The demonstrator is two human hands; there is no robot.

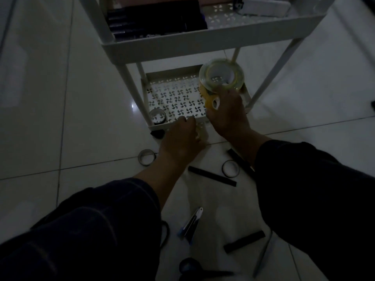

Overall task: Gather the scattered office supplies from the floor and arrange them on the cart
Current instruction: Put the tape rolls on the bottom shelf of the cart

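Note:
The white cart [203,45] stands ahead, its lower perforated tray [174,98] near the floor. My right hand [227,116] grips a clear tape roll [221,77] and a small yellow tape roll [212,101] above the tray's right side. My left hand [182,134] rests on the tray's front edge, fingers curled over the rim; whether it holds anything is hidden. A dark tape roll [157,116] sits in the tray's front left corner. On the floor lie two tape rolls [146,157] [231,168], black strips [212,176], a utility knife [191,224] and scissors [194,268].
The cart's upper shelf holds a dark box of markers [156,17] and a white object [265,6]. Another black strip [244,241] and a grey pen [263,254] lie on the white tiled floor. A cart wheel [157,133] sits by my left hand. Lighting is very dim.

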